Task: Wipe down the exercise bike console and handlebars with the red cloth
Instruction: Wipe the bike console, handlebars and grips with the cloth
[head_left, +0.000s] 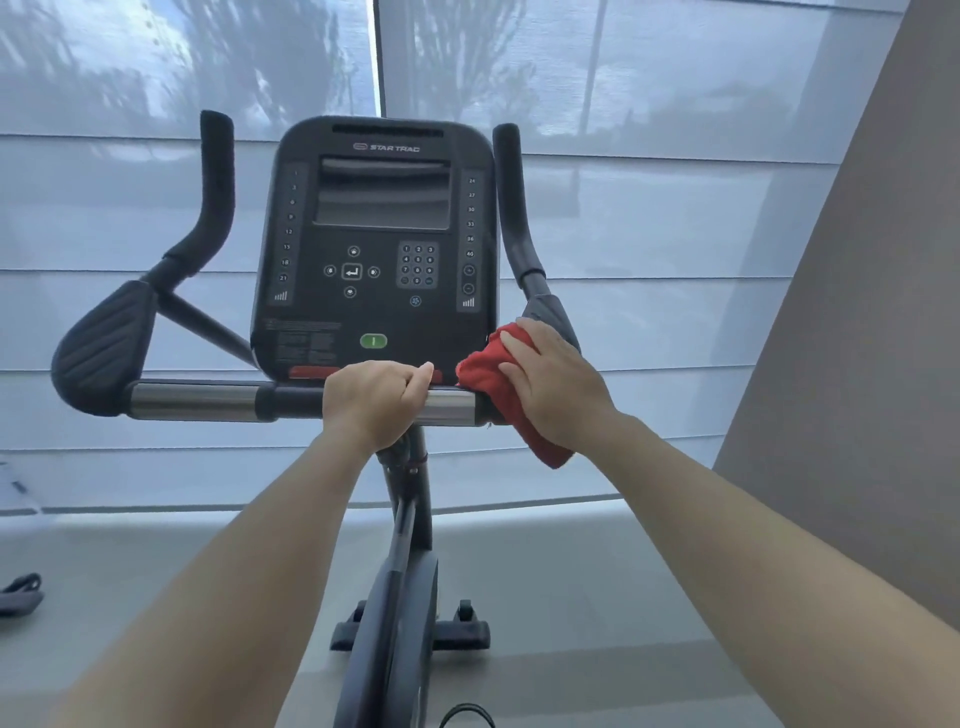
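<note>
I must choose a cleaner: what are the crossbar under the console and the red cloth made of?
Crossbar: seemingly brushed metal, since it is silvery with a soft sheen, with a black middle sleeve, material unclear. Red cloth: soft woven fabric, perhaps microfibre, crumpling in folds.

Gym/fitness rm: branded exercise bike (395, 519) w/ keypad console (371, 249), handlebars (208, 402), big shaded windows (649, 104).
</note>
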